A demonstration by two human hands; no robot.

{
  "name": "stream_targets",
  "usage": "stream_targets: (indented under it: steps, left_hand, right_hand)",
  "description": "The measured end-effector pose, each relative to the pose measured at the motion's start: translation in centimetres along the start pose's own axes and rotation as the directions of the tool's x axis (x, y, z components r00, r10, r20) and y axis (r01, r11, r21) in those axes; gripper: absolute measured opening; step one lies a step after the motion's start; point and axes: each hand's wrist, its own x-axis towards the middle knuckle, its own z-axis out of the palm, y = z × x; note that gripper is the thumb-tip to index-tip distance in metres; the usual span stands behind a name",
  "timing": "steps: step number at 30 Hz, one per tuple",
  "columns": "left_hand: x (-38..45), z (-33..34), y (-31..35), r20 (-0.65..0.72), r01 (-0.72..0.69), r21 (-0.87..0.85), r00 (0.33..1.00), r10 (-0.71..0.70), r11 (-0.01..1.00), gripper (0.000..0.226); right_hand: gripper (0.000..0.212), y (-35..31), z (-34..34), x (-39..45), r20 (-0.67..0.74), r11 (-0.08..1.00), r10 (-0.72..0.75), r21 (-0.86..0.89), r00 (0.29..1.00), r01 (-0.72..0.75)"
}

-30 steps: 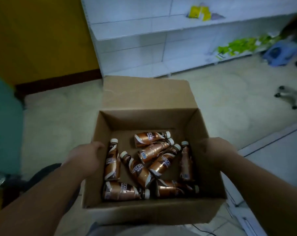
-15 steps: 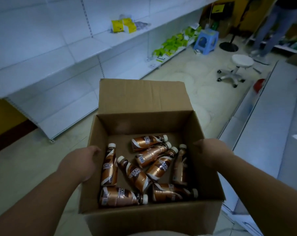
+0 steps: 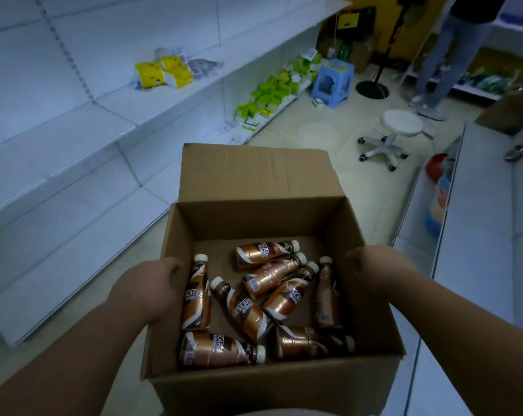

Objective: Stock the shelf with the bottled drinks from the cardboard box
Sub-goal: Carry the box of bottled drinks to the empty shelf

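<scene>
Both hands grip the cardboard box (image 3: 248, 394) by its side walls, the left hand (image 3: 143, 291) curled over the left rim and the right hand (image 3: 377, 270) clamped on the right rim. Between them, on the box floor, lie eight brown bottled drinks (image 3: 248, 313) with white caps, all on their sides. Beyond the left hand runs the white shelf (image 3: 44, 151), with yellow packs (image 3: 164, 72) farther along it. Past the right hand stands a white stool (image 3: 399, 127).

dim, bluish cast | soft focus | wide-angle bending at edges
</scene>
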Motion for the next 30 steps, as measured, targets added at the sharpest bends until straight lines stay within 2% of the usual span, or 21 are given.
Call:
stream_targets:
  steps: [6, 13, 20, 26, 30]
  left_hand:
    - [17.2, -5.3, 7.1, 0.005, -0.21, 0.125, 0.977, 0.211, 0.97, 0.05]
    - [32.9, -10.3, 20.8, 0.052, -0.4, 0.185, 0.916, 0.398, 0.898, 0.048]
    - [46.6, -11.6, 35.5, 0.115, -0.448, 0.23, 0.894, 0.433, 0.864, 0.048]
    - [56.8, -15.2, 46.3, 0.116, -0.453, 0.226, 0.891, 0.438, 0.862, 0.045]
    - [66.4, -17.0, 53.8, 0.13, -0.501, 0.222, 0.865, 0.484, 0.836, 0.046]
  right_hand:
    - [0.037, 2.6, -3.6, 9.3, 0.003, 0.964, 0.201, 0.175, 0.98, -0.199]
    - [0.033, 9.4, -10.5, 18.7, 0.056, 0.912, 0.365, 0.178, 0.929, -0.369]
    - [0.032, 20.6, -15.7, 32.5, 0.129, 0.892, 0.388, 0.197, 0.913, -0.407]
    - [0.032, 29.0, -23.2, 44.1, 0.132, 0.89, 0.398, 0.186, 0.908, -0.417]
    - [0.031, 33.5, -27.0, 52.4, 0.126, 0.876, 0.422, 0.2, 0.898, -0.439]
